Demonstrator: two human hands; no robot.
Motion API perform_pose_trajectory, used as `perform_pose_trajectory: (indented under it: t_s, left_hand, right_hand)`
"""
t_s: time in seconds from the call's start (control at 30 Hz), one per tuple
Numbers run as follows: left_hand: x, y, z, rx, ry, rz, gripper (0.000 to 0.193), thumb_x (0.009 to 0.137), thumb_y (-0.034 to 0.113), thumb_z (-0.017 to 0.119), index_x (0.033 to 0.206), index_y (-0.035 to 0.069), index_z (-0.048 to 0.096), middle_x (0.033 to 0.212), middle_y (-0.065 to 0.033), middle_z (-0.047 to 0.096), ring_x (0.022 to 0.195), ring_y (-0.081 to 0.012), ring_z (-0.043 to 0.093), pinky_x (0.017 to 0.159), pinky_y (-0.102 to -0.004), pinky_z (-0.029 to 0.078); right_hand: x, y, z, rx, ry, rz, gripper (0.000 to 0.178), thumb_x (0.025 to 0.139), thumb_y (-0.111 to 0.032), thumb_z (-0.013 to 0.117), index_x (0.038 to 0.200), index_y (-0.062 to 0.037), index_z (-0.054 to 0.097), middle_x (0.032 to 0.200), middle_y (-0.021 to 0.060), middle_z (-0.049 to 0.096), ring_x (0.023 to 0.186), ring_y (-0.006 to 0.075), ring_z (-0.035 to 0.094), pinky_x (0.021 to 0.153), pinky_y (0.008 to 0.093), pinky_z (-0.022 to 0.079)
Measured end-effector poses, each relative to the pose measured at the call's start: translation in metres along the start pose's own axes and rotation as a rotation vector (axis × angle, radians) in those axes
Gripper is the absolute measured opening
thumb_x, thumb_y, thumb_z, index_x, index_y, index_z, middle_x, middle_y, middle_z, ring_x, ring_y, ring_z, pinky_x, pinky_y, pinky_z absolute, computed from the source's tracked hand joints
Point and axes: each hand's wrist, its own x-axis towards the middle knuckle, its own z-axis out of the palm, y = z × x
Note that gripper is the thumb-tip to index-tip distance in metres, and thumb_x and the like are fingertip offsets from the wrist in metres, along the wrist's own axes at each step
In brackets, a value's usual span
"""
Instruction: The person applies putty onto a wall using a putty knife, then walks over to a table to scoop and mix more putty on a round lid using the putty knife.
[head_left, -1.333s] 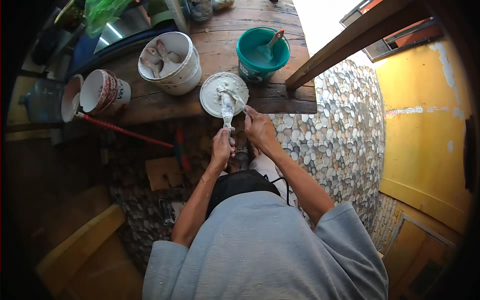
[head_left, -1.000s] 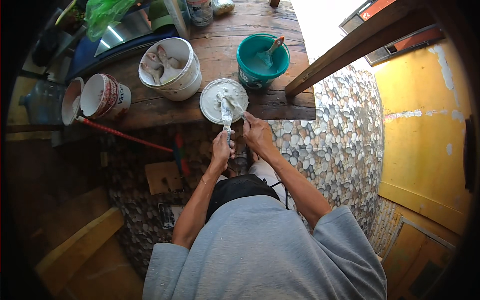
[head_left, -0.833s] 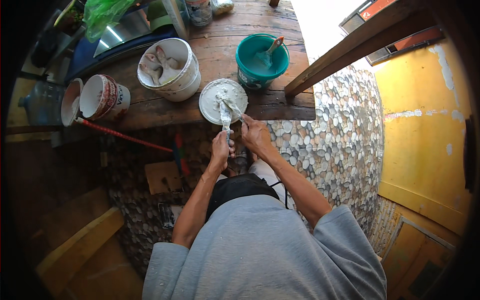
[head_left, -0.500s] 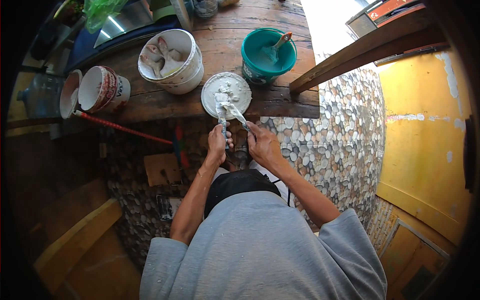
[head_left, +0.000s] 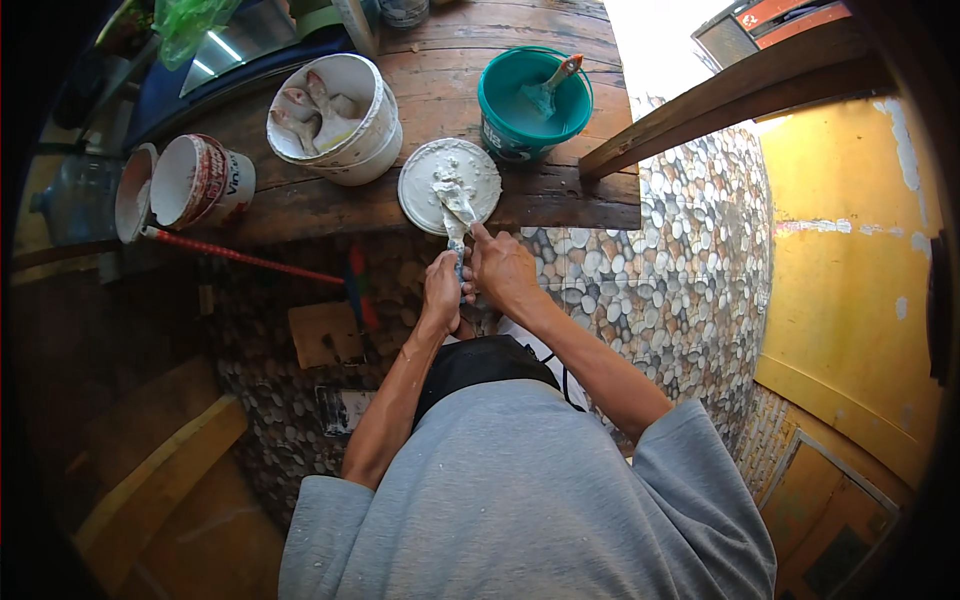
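Observation:
A round tub (head_left: 415, 180) of lumpy white putty stands at the near edge of the wooden table. My left hand (head_left: 441, 290) is closed round the handle of a putty-smeared putty knife (head_left: 455, 240), its blade end over the tub. In my right hand (head_left: 505, 268) is a second putty knife (head_left: 462, 207), slanting across the first above the putty. The two blades overlap and are coated white, so their edges are hard to tell apart. Both hands are close together, just in front of the table edge.
A white bucket (head_left: 385, 140) with several brushes stands left of the tub, a teal bucket (head_left: 510, 140) with one brush to its right. Two stained buckets (head_left: 205, 185) sit far left, beside a red stick (head_left: 250, 258). A wooden beam (head_left: 700, 115) slants at the right.
My right hand has moved left and slightly up, close against my left hand. The right putty knife now lies more across the left one. The view has shifted slightly.

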Motion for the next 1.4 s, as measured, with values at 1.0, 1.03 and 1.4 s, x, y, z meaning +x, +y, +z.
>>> perform_pose_trajectory:
  t_s: [1.0, 1.03, 1.4]
  left_hand:
    - [-0.004, -0.006, -0.023, 0.211, 0.119, 0.203, 0.032, 0.097, 0.034, 0.048, 0.108, 0.005, 0.057, 0.07, 0.0037, 0.048, 0.054, -0.0041, 0.043, 0.047, -0.0191, 0.039]
    - [-0.004, -0.007, -0.022, 0.231, 0.12, 0.204, 0.03, 0.096, 0.034, 0.05, 0.104, 0.006, 0.057, 0.071, 0.0036, 0.048, 0.055, -0.0041, 0.044, 0.047, -0.0189, 0.039]
    - [-0.006, -0.002, -0.014, 0.341, 0.111, 0.225, 0.022, 0.093, 0.026, 0.056, 0.096, 0.004, 0.052, 0.072, -0.0018, 0.056, 0.052, -0.0067, 0.051, 0.045, -0.0216, 0.043]
  right_hand:
    - [-0.018, 0.025, -0.031, 0.458, 0.196, 0.106, 0.032, 0.087, -0.015, 0.051, 0.113, -0.0005, 0.062, 0.104, 0.0255, 0.063, 0.096, 0.0396, 0.062, 0.086, 0.0392, 0.048]
    - [-0.024, 0.027, -0.031, 0.417, 0.233, 0.074, 0.031, 0.086, -0.015, 0.052, 0.113, -0.002, 0.062, 0.099, 0.025, 0.064, 0.093, 0.0394, 0.062, 0.083, 0.0398, 0.049]
    - [-0.06, 0.011, -0.034, 0.114, 0.102, -0.028, 0.033, 0.086, -0.015, 0.056, 0.118, -0.0105, 0.058, 0.079, 0.0177, 0.058, 0.072, 0.0351, 0.062, 0.065, 0.0432, 0.049]
